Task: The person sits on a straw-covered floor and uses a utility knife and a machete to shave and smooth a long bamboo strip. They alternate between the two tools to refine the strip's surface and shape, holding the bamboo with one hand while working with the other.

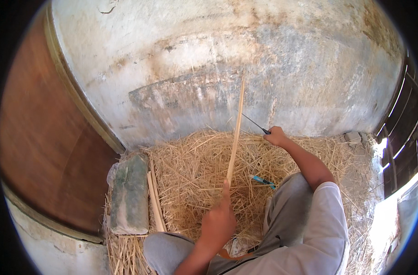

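Note:
A long, pale strip of wood or bamboo (pixel 236 137) points up and away from me toward the wall. Its near end is gripped in my left hand (pixel 219 224), with the fingers closed and the index finger lying along the strip. Farther out to the right, my right hand (pixel 276 136) is closed round the black handle of a thin, dark-bladed knife (pixel 256 124). The blade slants up to the left, and its tip meets or crosses the strip above the middle; contact cannot be told for certain.
Loose straw (pixel 190 160) covers the ground. A blue utility knife (pixel 263 181) lies on it by my right knee. Left of me are a greenish plastic-wrapped block (pixel 130 197) and several pale strips (pixel 155 201). A stained wall (pixel 190 110) stands ahead; a brown panel (pixel 48 137) is at far left.

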A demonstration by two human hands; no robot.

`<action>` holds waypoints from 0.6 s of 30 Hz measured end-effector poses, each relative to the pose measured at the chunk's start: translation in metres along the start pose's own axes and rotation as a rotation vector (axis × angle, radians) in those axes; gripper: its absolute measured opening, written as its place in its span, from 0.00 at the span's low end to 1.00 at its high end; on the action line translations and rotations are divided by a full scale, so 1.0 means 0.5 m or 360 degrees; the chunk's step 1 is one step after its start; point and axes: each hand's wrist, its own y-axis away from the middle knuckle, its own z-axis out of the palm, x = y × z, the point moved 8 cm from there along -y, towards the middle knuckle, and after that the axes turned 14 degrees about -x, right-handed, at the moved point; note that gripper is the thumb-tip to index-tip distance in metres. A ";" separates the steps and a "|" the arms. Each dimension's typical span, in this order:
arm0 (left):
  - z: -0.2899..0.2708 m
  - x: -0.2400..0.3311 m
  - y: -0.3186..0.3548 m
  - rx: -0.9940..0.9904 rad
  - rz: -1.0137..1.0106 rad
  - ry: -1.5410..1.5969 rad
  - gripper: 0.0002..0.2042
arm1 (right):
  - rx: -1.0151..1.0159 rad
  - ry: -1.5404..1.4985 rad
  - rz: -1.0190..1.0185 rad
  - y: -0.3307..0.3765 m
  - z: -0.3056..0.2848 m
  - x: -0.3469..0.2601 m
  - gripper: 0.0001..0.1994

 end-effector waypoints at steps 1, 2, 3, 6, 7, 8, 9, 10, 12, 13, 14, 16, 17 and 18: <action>-0.003 -0.002 -0.002 0.0035 0.0008 -0.0029 0.32 | -0.0037 -0.0009 0.0036 0.003 0.003 0.002 0.22; -0.007 0.000 -0.002 0.0065 0.0007 -0.0028 0.32 | -0.0073 -0.0017 0.0074 0.009 0.004 0.007 0.22; -0.013 0.003 -0.003 0.0107 -0.0001 -0.0043 0.31 | -0.0108 -0.0035 0.0092 0.008 0.004 -0.003 0.22; -0.023 0.008 -0.002 0.0148 -0.0044 -0.0122 0.29 | -0.0014 -0.0134 0.0036 0.022 -0.011 -0.032 0.19; -0.025 0.009 -0.003 0.0146 -0.0056 -0.0153 0.29 | 0.0097 -0.0187 -0.0022 0.028 -0.022 -0.044 0.19; -0.027 0.010 -0.003 0.0184 -0.0038 -0.0162 0.29 | 0.0209 -0.0241 -0.0079 0.033 -0.031 -0.058 0.19; -0.026 0.010 -0.003 0.0219 -0.0015 -0.0168 0.28 | 0.0323 -0.0292 -0.0131 0.040 -0.044 -0.071 0.19; -0.025 0.010 -0.004 0.0251 0.0005 -0.0172 0.28 | 0.0404 -0.0365 -0.0191 0.049 -0.052 -0.088 0.19; -0.022 0.011 -0.006 0.0264 0.0031 -0.0184 0.28 | 0.0566 -0.0511 -0.0311 0.069 -0.069 -0.126 0.19; -0.022 0.012 -0.007 0.0269 0.0042 -0.0189 0.29 | 0.0597 -0.0516 -0.0396 0.080 -0.074 -0.151 0.18; -0.022 0.016 -0.007 0.0275 0.0054 -0.0216 0.29 | 0.0628 -0.0520 -0.0480 0.092 -0.079 -0.174 0.18; -0.027 0.024 -0.003 0.0291 0.0074 -0.0272 0.28 | 0.0620 -0.0412 -0.0637 0.121 -0.088 -0.224 0.17; -0.026 0.021 -0.003 0.0278 0.0056 -0.0267 0.28 | 0.0579 -0.0301 -0.0709 0.136 -0.087 -0.252 0.16; -0.024 0.022 -0.005 0.0265 0.0050 -0.0260 0.28 | 0.0546 -0.0186 -0.0774 0.148 -0.090 -0.269 0.15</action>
